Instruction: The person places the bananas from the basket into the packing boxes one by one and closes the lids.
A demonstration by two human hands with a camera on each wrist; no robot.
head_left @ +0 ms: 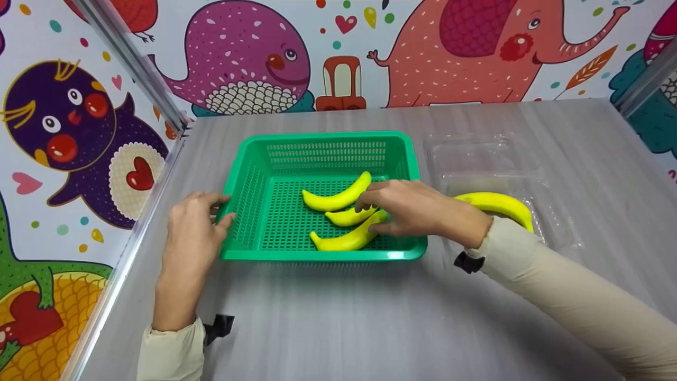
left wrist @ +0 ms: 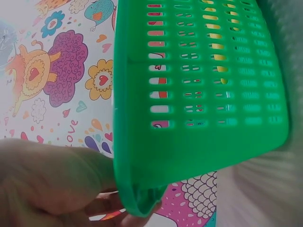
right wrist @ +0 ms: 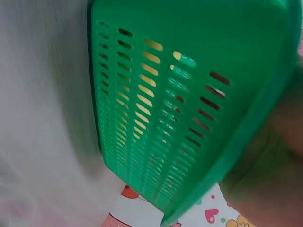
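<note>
A green plastic basket (head_left: 322, 256) with slotted walls and floor holds three yellow bananas: a rear banana (head_left: 338, 198), a middle banana (head_left: 346, 217) and a front banana (head_left: 344, 242). At the basket's left side, my left hand (head_left: 190, 233) grips the rim, thumb over the edge; the left wrist view shows fingers curling under that rim (left wrist: 122, 118). My right hand (head_left: 407, 209) reaches over the right wall, fingers curled around the right end of the bananas. Its thumb lies by the front banana while the fingertips reach the middle one. In the right wrist view, the basket wall (right wrist: 189, 156) hides the fingertips.
Right of the basket lies a clear plastic container (head_left: 470, 153), partly behind my right forearm. Another yellow banana (head_left: 497, 203) is at that container. Printed cartoon panels (head_left: 344, 53) stand along the back and left of the grey table (head_left: 317, 328).
</note>
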